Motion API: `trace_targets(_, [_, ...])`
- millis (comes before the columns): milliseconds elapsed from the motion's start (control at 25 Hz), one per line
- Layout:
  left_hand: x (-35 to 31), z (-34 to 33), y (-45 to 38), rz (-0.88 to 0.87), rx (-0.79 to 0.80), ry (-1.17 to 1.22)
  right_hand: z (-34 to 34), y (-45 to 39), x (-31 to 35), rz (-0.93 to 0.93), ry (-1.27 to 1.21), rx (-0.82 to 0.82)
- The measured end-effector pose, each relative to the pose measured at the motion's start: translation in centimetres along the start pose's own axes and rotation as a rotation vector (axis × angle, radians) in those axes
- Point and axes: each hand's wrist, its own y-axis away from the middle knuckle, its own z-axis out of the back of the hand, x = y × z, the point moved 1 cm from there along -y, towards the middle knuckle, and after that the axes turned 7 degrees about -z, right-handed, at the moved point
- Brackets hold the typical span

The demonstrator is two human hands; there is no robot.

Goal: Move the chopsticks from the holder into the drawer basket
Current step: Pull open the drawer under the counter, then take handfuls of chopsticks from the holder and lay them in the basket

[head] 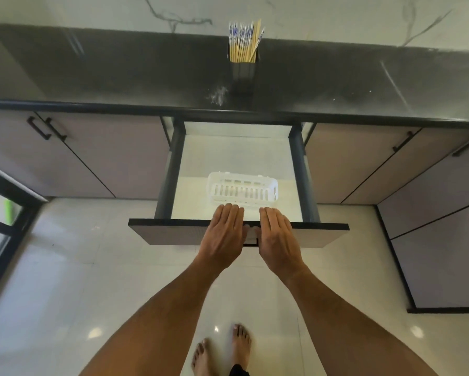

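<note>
Drawer (306, 172) open; basket (242, 189) near front edge; both hands' grip spread, empty.

Both hands (251, 232) flat over open drawer (238, 229).

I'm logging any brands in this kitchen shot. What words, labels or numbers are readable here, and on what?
None can be read.
chopsticks: blue markings near the tops, a pattern, not legible text.
holder: no label shows.
basket: plain white, no print.
drawer front: no sign.
</note>
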Motion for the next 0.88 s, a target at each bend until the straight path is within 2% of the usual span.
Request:
trace_targets(160, [0.9, 4.0, -4.2, 0.108, -0.027, -0.033, 3.7, -4.2, -0.6, -0.039, 0.084, -0.003])
trace_targets(400, [2.6, 8.6, -10.6, 0.172, 0.006, -0.085, 7.6, -10.8, -1.9, -0.034, 0.078, -0.055])
trace_targets(640, [4.8, 12.4, -17.2, 0.198, -0.085, -0.151, 11.6, -18.1, -2.7, -0.013, 0.109, -0.139])
trace_targets(880, [9.8, 14.9, -25.6, 0.192, -0.177, -0.157, 14.4, -28.1, -2.3, 0.014, 0.095, -0.22])
